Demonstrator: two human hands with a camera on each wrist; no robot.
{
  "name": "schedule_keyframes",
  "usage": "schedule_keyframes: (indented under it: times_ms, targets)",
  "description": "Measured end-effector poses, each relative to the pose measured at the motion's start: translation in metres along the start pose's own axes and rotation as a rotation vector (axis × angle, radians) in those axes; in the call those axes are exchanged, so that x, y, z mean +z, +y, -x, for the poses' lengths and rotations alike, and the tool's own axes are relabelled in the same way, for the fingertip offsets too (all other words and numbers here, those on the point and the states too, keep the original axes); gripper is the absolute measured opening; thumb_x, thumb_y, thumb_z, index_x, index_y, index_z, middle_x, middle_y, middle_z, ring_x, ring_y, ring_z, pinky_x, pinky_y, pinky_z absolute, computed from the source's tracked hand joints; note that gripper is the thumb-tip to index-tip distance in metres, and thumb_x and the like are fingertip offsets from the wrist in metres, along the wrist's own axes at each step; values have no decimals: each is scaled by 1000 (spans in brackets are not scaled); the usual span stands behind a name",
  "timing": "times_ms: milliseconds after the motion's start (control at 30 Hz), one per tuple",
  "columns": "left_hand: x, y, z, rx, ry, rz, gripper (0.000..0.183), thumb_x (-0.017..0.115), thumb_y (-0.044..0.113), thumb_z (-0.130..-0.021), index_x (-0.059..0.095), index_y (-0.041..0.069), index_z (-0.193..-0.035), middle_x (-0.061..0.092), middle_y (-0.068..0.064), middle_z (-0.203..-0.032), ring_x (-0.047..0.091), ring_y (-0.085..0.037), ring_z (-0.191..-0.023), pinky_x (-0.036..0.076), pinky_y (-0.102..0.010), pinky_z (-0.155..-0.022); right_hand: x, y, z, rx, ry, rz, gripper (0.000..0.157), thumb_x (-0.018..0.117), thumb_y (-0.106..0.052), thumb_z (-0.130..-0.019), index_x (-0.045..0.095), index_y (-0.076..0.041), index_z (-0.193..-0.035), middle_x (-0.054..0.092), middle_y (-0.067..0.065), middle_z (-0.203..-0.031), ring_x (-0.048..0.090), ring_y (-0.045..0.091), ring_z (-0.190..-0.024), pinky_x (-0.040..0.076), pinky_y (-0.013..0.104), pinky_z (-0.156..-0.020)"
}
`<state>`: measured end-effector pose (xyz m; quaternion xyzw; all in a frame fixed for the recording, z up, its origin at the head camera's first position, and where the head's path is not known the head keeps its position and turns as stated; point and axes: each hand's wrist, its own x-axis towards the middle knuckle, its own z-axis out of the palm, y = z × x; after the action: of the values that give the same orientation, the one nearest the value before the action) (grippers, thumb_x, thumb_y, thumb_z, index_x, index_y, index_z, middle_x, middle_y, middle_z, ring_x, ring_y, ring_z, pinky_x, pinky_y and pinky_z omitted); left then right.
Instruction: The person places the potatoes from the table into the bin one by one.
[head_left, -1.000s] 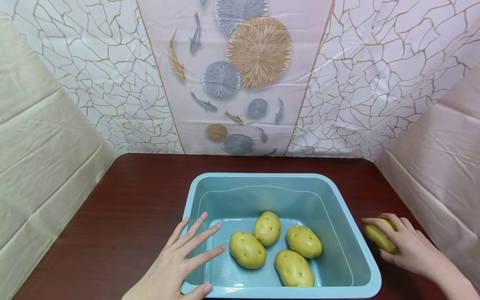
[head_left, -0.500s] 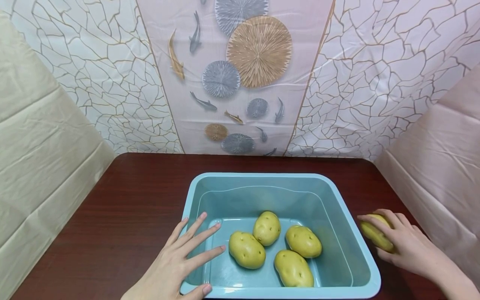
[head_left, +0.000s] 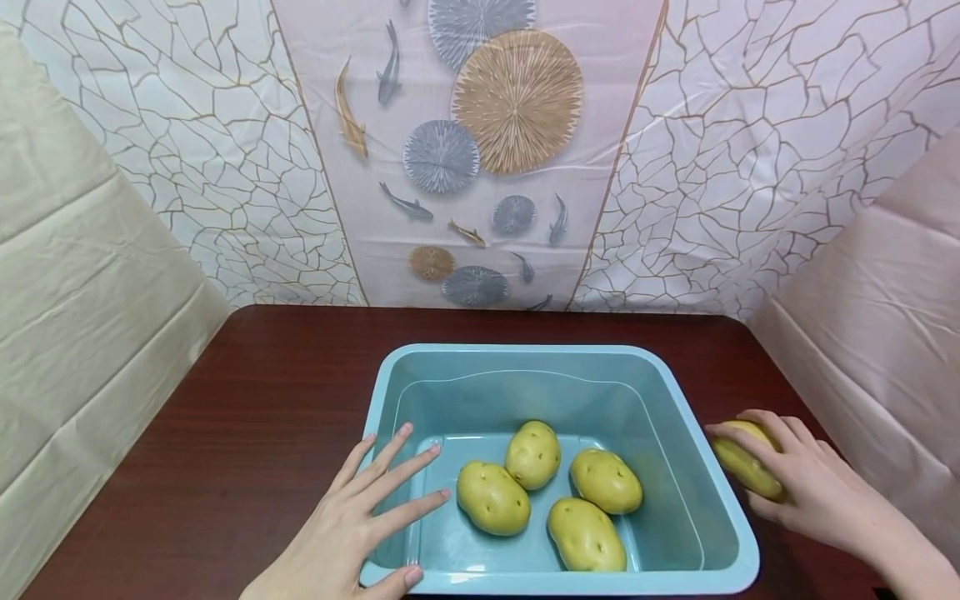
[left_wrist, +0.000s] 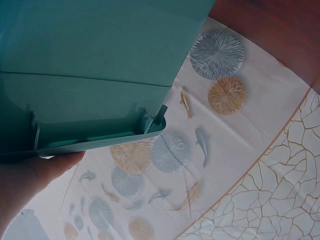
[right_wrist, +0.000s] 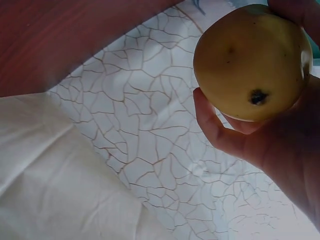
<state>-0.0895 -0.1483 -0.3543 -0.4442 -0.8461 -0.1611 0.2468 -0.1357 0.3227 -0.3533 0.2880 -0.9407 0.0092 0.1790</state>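
In the head view, my right hand (head_left: 813, 483) grips a yellow potato (head_left: 742, 458) just outside the right rim of a light blue plastic tub (head_left: 525, 582). The right wrist view has this potato (right_wrist: 250, 62) close up, a dark spot on its skin, with thumb and fingers curled around it. My left hand (head_left: 356, 517) lies over the tub's left front corner, fingers straight and spread, thumb on the front rim. Several potatoes rest on the tub floor, among them one potato (head_left: 493, 498) at left and one potato (head_left: 587, 535) near the front.
The tub stands on a dark red-brown wooden table (head_left: 247, 433). Patterned cloth (head_left: 517, 167) with fish and round motifs hangs behind it. Pale fabric (head_left: 885, 308) slopes along the right side, close to the right arm, and more on the left.
My right hand has shifted slightly left and away from me with the potato, nearer the tub's right rim. The left hand and the potatoes in the tub stay put.
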Motion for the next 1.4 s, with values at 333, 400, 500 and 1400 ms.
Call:
schedule_keyframes:
  times_ms: [333, 400, 500, 1400]
  targets:
    - [0, 0, 1, -8, -1, 3, 47, 41, 49, -88, 49, 24, -127, 34, -6, -143, 21, -34, -135, -4, -39, -111, -11, -4, -9, -59, 40, -18, 71, 69, -23, -50, 54, -25, -119, 47, 1, -111, 41, 17, -92, 26, 28, -74]
    - [0, 0, 0, -9, 1, 7, 47, 41, 49, -88, 49, 24, -127, 34, -6, -143, 21, -34, -135, -4, -39, -111, -14, -5, -10, -64, 41, -22, 68, 66, -25, -52, 54, -24, -119, 48, 1, -111, 41, 17, -93, 25, 27, -75]
    - [0, 1, 0, -8, 3, 10, 47, 40, 49, -88, 50, 24, -127, 34, -6, -143, 21, -34, -135, -3, -39, -111, -18, -7, -13, -65, 41, -14, 68, 66, -26, -52, 54, -24, -119, 48, 1, -111, 41, 17, -93, 28, 29, -73]
    - [-1, 2, -1, -25, 6, 22, 46, 41, 49, -88, 51, 25, -125, 35, -5, -142, 22, -34, -135, -4, -38, -111, -44, -20, -35, -107, 59, 9, 54, 60, -47, -72, 52, -26, -121, 47, 4, -114, 43, 21, -94, 38, 38, -63]
